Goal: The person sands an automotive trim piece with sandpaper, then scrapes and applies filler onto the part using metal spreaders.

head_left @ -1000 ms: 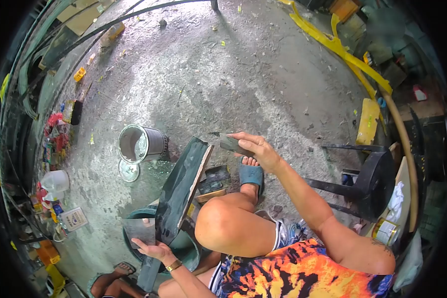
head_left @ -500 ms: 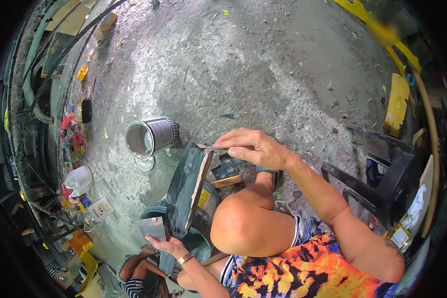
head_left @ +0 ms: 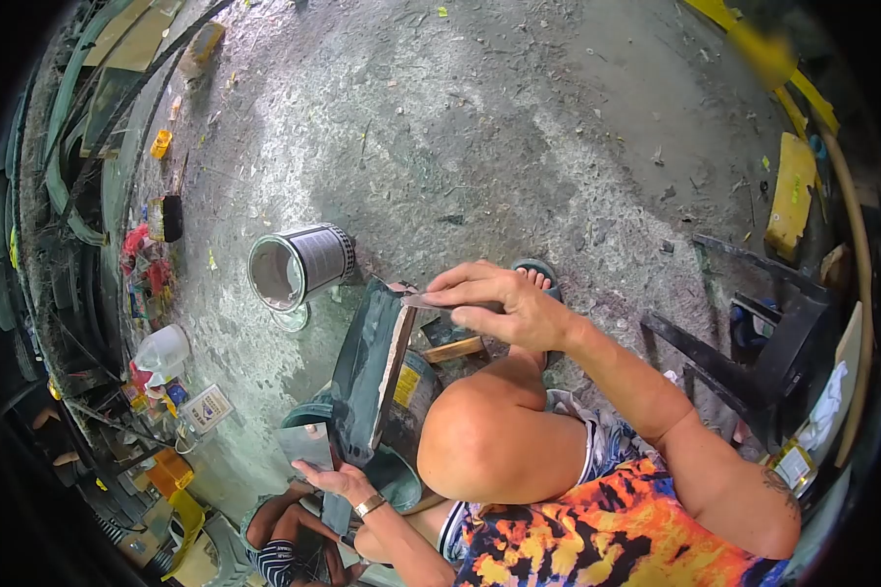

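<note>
My right hand (head_left: 504, 301) is closed on a thin flat scraper (head_left: 433, 300), its blade touching the top end of a dark grey-green board (head_left: 364, 342). Pinkish filler runs along the board's right edge (head_left: 395, 362). My left hand (head_left: 341, 479) grips a flat metal plate (head_left: 306, 445) by its lower edge, beside the board's lower end. A small pinkish dab shows on the plate. The board lies slanted over a bucket with a yellow label (head_left: 407, 387) and a green tub (head_left: 394, 477).
An open tin (head_left: 323, 256) lies tipped on the concrete floor past the board. A black upturned stool (head_left: 754, 342) is at right. Plastic containers and clutter (head_left: 162, 350) line the left side. Another person (head_left: 289, 538) crouches at lower left. My sandalled foot (head_left: 538, 278) is ahead.
My right hand has tilted, and the scraper now slants more against the board's top end. My foot shows more fully beyond the hand. The left hand still holds the plate.
</note>
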Tool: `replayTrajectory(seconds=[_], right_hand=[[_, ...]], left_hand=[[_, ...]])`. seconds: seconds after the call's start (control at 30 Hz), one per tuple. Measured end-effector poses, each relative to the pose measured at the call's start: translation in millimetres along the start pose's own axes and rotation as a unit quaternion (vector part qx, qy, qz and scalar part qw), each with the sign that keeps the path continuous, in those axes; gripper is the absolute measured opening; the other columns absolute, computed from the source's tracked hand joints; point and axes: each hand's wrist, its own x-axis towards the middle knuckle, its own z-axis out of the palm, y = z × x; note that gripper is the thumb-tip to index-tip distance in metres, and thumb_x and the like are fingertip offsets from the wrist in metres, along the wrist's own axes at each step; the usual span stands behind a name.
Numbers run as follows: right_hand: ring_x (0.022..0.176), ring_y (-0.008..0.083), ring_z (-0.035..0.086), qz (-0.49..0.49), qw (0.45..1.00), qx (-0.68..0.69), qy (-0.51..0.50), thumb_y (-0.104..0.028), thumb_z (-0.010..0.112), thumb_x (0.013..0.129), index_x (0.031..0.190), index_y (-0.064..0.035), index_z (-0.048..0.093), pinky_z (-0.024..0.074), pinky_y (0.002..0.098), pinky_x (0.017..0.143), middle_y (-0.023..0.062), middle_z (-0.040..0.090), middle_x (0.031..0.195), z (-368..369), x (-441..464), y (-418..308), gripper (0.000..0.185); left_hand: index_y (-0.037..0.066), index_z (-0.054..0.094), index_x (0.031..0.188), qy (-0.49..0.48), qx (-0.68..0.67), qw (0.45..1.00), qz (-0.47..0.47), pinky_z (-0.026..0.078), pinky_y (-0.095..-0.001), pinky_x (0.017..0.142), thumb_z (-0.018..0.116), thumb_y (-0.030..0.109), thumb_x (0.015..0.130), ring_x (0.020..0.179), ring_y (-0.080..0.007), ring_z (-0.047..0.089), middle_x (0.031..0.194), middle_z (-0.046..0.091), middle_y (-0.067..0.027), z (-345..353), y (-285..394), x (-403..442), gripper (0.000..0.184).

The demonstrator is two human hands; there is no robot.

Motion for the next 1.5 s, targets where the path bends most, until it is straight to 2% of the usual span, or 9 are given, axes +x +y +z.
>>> replayTrajectory(seconds=[0.1,0.27,0.37,0.5,0.7,0.8,1.07,1.3,1.5], right_hand=[[0.125,0.0257,0.051,0.014,0.996,0.069,0.060,-0.015,0.060,0.093,0.129,-0.0072,0.064,0.0391,0.0385,0.108,0.0117,0.055,0.130,0.1,-12.1,8.1,0.037],[0.130,0.0310,0.044,-0.096,0.978,-0.021,0.181,-0.015,0.073,0.083,0.140,-0.0086,0.051,0.0369,0.0430,0.110,0.0149,0.044,0.137,40.3,-15.7,36.0,0.061],[0.130,0.0330,0.044,-0.122,0.957,-0.083,0.251,-0.016,0.074,0.082,0.139,-0.0089,0.051,0.0374,0.0439,0.109,0.0166,0.043,0.136,60.7,-13.0,50.3,0.063],[0.127,0.0357,0.044,-0.124,0.944,-0.059,0.301,-0.014,0.077,0.079,0.137,-0.0101,0.051,0.0382,0.0452,0.107,0.0174,0.043,0.135,76.1,-6.8,55.5,0.063],[0.125,0.0377,0.044,-0.170,0.938,-0.125,0.275,-0.011,0.082,0.075,0.131,-0.0138,0.052,0.0380,0.0468,0.107,0.0169,0.043,0.131,91.1,-7.0,66.9,0.064],[0.125,0.0351,0.044,-0.189,0.934,-0.158,0.258,-0.010,0.082,0.073,0.130,-0.0173,0.053,0.0346,0.0533,0.111,0.0151,0.043,0.131,95.4,-6.5,72.3,0.064],[0.125,0.0320,0.045,-0.201,0.932,-0.189,0.236,-0.013,0.083,0.074,0.132,-0.0209,0.054,0.0314,0.0605,0.113,0.0123,0.045,0.130,74.5,-18.6,71.5,0.066],[0.120,0.0305,0.050,-0.287,0.892,-0.275,0.218,-0.014,0.085,0.072,0.130,-0.0253,0.057,0.0305,0.0577,0.115,0.0091,0.045,0.130,50.1,10.9,92.5,0.066],[0.117,0.0263,0.053,-0.298,0.890,-0.284,0.195,-0.011,0.084,0.071,0.129,-0.0276,0.058,0.0305,0.0565,0.116,0.0075,0.045,0.127,31.2,5.5,80.6,0.066]], left_hand=[[-0.004,0.044,0.140,0.013,0.013,1.000,0.003,0.047,-0.0434,0.104,0.050,0.047,0.101,0.121,-0.0299,0.057,0.136,0.054,-0.0170,-2.0,-1.0,2.9,0.065],[0.000,0.045,0.140,0.000,0.020,1.000,-0.008,0.048,-0.0409,0.100,0.051,0.050,0.100,0.118,-0.0270,0.058,0.133,0.057,-0.0138,-1.1,-2.3,3.3,0.064],[-0.001,0.045,0.140,-0.010,0.019,1.000,-0.012,0.048,-0.0422,0.102,0.051,0.049,0.100,0.120,-0.0287,0.057,0.135,0.055,-0.0155,0.0,-1.1,2.6,0.064],[-0.003,0.044,0.140,-0.025,0.020,0.999,-0.015,0.047,-0.0430,0.103,0.051,0.048,0.101,0.122,-0.0295,0.056,0.137,0.053,-0.0169,-6.0,-2.6,8.5,0.065],[-0.005,0.044,0.139,0.006,0.051,0.999,0.009,0.043,-0.0416,0.106,0.054,0.047,0.100,0.122,-0.0289,0.054,0.137,0.052,-0.0164,-1.6,-0.9,3.9,0.067],[-0.006,0.044,0.139,0.013,0.052,0.999,0.008,0.042,-0.0417,0.107,0.054,0.047,0.100,0.123,-0.0290,0.054,0.138,0.051,-0.0164,0.8,-0.3,2.2,0.067],[-0.002,0.049,0.137,0.012,0.031,0.999,0.010,0.046,-0.0403,0.101,0.055,0.046,0.099,0.117,-0.0270,0.057,0.132,0.058,-0.0134,-2.8,-5.0,6.0,0.062],[-0.001,0.049,0.138,-0.003,0.056,0.998,0.000,0.047,-0.0401,0.101,0.052,0.048,0.100,0.117,-0.0270,0.058,0.131,0.058,-0.0133,-4.7,-3.8,6.6,0.062],[0.000,0.048,0.139,-0.004,0.038,0.999,-0.005,0.048,-0.0409,0.101,0.050,0.049,0.101,0.117,-0.0273,0.058,0.131,0.058,-0.0139,1.7,-2.3,1.7,0.062]])
